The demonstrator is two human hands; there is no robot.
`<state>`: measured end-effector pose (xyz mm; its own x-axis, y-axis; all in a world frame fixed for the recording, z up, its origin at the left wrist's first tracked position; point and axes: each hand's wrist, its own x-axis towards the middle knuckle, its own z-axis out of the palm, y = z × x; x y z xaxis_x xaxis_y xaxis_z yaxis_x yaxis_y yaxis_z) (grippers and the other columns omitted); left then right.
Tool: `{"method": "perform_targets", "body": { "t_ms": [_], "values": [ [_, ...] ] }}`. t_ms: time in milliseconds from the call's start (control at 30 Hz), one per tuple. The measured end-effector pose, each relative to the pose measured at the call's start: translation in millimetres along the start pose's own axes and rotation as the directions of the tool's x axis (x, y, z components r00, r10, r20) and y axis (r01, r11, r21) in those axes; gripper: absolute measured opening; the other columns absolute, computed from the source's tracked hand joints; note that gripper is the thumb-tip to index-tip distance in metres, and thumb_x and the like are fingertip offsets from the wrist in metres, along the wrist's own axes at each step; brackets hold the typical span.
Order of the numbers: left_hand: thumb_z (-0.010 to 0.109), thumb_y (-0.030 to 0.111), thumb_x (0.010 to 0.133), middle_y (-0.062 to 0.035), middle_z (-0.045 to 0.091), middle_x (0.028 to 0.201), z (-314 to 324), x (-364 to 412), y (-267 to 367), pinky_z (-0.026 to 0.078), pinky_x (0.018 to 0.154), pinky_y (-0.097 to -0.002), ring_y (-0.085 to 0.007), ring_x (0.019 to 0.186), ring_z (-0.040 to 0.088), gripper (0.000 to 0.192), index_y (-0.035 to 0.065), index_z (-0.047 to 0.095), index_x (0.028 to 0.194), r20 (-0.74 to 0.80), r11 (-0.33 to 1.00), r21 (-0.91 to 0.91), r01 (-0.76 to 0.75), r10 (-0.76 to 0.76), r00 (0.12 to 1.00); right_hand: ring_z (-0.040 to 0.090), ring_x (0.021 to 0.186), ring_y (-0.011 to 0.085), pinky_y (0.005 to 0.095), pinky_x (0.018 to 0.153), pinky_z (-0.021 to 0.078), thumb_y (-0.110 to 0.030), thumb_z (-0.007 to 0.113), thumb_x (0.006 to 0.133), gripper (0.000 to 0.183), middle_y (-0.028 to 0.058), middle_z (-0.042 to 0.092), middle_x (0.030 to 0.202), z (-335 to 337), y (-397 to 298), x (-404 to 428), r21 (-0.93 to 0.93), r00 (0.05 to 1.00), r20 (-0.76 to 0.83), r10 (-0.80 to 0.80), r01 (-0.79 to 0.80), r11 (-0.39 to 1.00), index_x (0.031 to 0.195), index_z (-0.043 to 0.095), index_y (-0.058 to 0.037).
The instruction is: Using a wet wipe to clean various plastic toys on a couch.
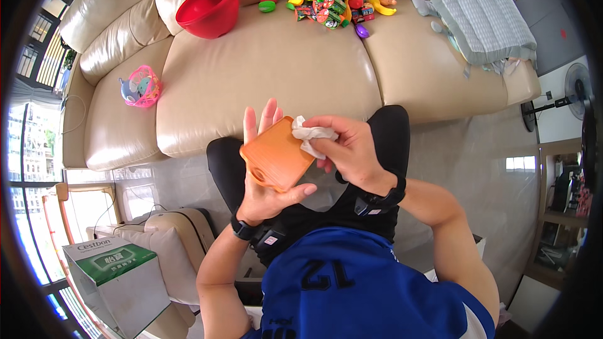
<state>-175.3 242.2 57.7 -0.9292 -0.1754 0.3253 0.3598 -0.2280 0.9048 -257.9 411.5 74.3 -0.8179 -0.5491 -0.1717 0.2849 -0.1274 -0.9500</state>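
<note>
A small orange toy cutting board [278,155] with a hole near one end rests on the palm of my left hand [264,193], its thumb along the lower edge and its fingers behind the board. My right hand [353,150] pinches a crumpled white tissue [311,136] between thumb and fingers, and the tissue touches the board's upper right edge. Both hands are above my lap, in front of the sofa.
On the beige leather sofa [268,75] stand a red plastic bowl [212,12], a pile of toy food [330,4] and a pink basket [143,87] with toys. A folded grey mat [485,23] lies at the right. A Cestbon carton [127,287] stands lower left.
</note>
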Motion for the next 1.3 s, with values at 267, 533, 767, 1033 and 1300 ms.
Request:
{"method": "perform_targets", "body": {
  "t_ms": [267, 533, 767, 1033, 1300],
  "values": [
    [0.072, 0.029, 0.081, -0.0158, 0.055, 0.139, -5, 14, 13, 0.04, 0.116, -0.0452, -0.0294, 0.133, 0.053, 0.097, 0.0051, 0.027, 0.164, -0.072, 0.901, -0.404, 0.159, -0.204, 0.976, 0.075, 0.078, 0.0238, 0.0313, 0.065, 0.0562, 0.007, 0.07, 0.089, 0.037, 0.0172, 0.075, 0.101, -7, -7, 11, -0.482, 0.754, 0.208, -0.622, 0.633, 0.606, 0.125, 0.069, -0.001],
    [0.062, 0.014, 0.069, -0.0103, 0.052, 0.138, -1, 15, 15, 0.035, 0.119, -0.0371, -0.0237, 0.133, 0.049, 0.102, 0.0048, 0.027, 0.164, -0.032, 0.9, -0.382, 0.21, -0.24, 0.97, 0.066, 0.063, 0.0252, 0.0347, 0.054, 0.0503, 0.002, 0.079, 0.073, 0.044, 0.0067, 0.067, 0.082, 0, -16, 14, -0.618, 0.608, 0.471, -0.639, 0.744, 0.254, 0.115, 0.071, -0.0059],
    [0.064, 0.016, 0.065, -0.0069, 0.048, 0.137, 3, 15, 17, 0.035, 0.116, -0.036, -0.0211, 0.128, 0.048, 0.109, 0.0059, 0.023, 0.166, -0.049, 0.911, -0.318, 0.264, -0.293, 0.955, 0.065, 0.064, 0.0247, 0.0375, 0.054, 0.0523, -0.007, 0.081, 0.073, 0.04, 0.0044, 0.06, 0.08, 4, -8, 14, -0.655, 0.612, 0.586, -0.531, 0.744, 0.135, 0.111, 0.07, -0.0085],
    [0.065, 0.018, 0.062, -0.0091, 0.052, 0.131, 1, 19, 9, 0.036, 0.115, -0.0362, -0.0217, 0.123, 0.049, 0.109, 0.0015, 0.027, 0.164, -0.1, 0.927, -0.283, 0.248, -0.285, 0.953, 0.067, 0.067, 0.0189, 0.0325, 0.055, 0.0511, -0.007, 0.073, 0.089, 0.019, 0.003, 0.07, 0.089, 3, 6, 12, -0.448, 0.578, 0.674, -0.46, 0.815, 0.367, 0.108, 0.069, -0.0077],
    [0.066, 0.016, 0.066, -0.0077, 0.052, 0.132, -3, 26, 3, 0.038, 0.112, -0.0335, -0.0198, 0.121, 0.051, 0.103, 0.001, 0.032, 0.162, -0.01, 0.9, -0.383, 0.207, -0.228, 0.974, 0.068, 0.071, 0.0176, 0.0316, 0.061, 0.0517, 0.001, 0.067, 0.09, 0.027, 0.0084, 0.072, 0.091, -17, -11, 21, -0.374, 0.785, 0.321, -0.53, 0.619, 0.691, 0.116, 0.073, -0.005]
  ]
}}
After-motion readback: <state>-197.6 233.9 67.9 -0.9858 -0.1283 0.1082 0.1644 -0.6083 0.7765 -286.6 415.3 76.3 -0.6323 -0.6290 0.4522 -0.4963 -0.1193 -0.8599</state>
